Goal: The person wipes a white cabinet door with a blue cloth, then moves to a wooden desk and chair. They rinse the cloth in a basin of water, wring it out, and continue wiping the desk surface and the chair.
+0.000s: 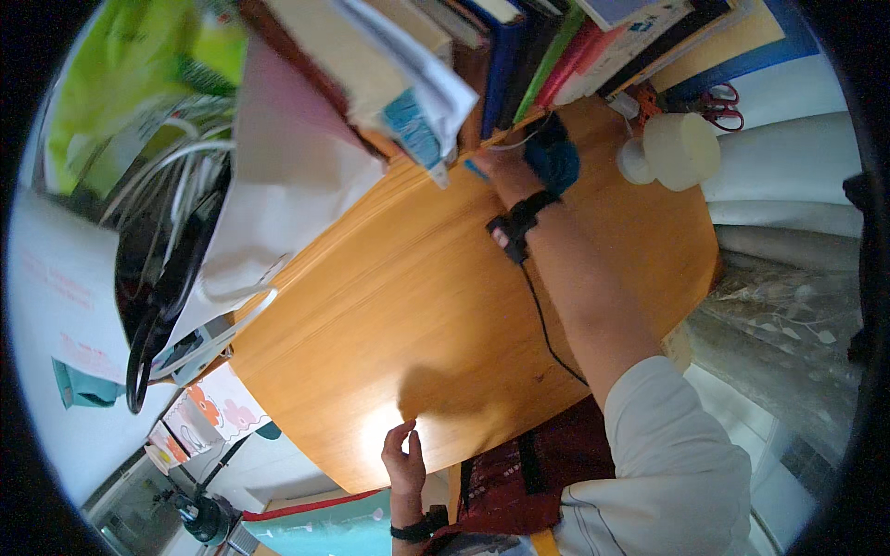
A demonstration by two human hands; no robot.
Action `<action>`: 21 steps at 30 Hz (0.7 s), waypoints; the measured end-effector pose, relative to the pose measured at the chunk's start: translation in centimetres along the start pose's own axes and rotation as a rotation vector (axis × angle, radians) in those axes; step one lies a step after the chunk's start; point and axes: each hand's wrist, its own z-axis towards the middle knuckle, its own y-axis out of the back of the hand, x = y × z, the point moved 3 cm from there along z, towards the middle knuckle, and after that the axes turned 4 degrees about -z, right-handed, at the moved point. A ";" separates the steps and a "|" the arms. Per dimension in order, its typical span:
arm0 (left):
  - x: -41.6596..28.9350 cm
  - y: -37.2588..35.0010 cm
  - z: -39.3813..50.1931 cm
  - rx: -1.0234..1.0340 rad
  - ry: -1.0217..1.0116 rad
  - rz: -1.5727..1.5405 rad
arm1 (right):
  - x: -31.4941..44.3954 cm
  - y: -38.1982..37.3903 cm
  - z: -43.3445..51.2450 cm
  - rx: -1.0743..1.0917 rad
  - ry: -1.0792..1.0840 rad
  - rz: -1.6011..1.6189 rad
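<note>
Over the front edge of the wooden desk (313,354) hangs my left hand (405,462), its thumb and fingers slightly apart with nothing between them. My right arm stretches across the desk to the row of books. There my right hand (506,172) is blurred, and its fingers are mostly hidden. A small blue thing (476,168) shows at its fingertips; whether it is gripped I cannot tell. Just beside the hand stands a dark blue object (556,156), with a thin white cord (518,144) near it. Both wrists wear black straps.
Upright books (500,69) line the back of the desk. A white paper bag (278,187) and a black container of cables (170,236) sit at left. Farther right are a cream roll (681,151) and red-handled scissors (726,108). A black cord (539,313) trails from my right wrist.
</note>
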 end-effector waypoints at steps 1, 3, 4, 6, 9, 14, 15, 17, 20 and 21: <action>0.0 0.2 0.0 0.007 -0.012 -0.009 | 1.9 -0.2 -0.8 -0.085 0.047 0.049; 0.1 0.8 -0.3 0.016 -0.018 -0.022 | 4.8 -0.6 -2.0 -0.110 0.144 0.088; 0.0 1.3 -0.4 0.016 -0.056 0.017 | 5.4 -0.5 -2.7 -0.106 0.180 0.091; 0.2 2.6 -1.3 0.019 -0.096 0.101 | 5.4 0.0 -3.2 -0.104 0.195 0.088; 1.8 4.8 -2.9 -0.013 -0.076 0.063 | 3.1 0.9 -2.4 -0.102 0.076 0.022; 6.0 7.2 -5.5 -0.140 0.083 -0.049 | 4.3 0.1 -1.4 -0.058 0.002 -0.078; 6.5 7.2 -5.6 -0.134 0.041 -0.084 | 6.2 -0.5 -1.7 -0.050 0.035 -0.091; 7.5 7.2 -6.1 -0.114 0.123 -0.121 | 11.0 -1.9 -3.2 -0.057 0.113 -0.081; 7.8 7.5 -6.7 -0.056 0.031 -0.041 | 18.9 -3.8 -5.5 -0.157 0.213 0.082; 7.8 7.6 -6.8 -0.047 0.000 -0.027 | 21.4 -4.4 -6.2 -0.211 0.243 0.155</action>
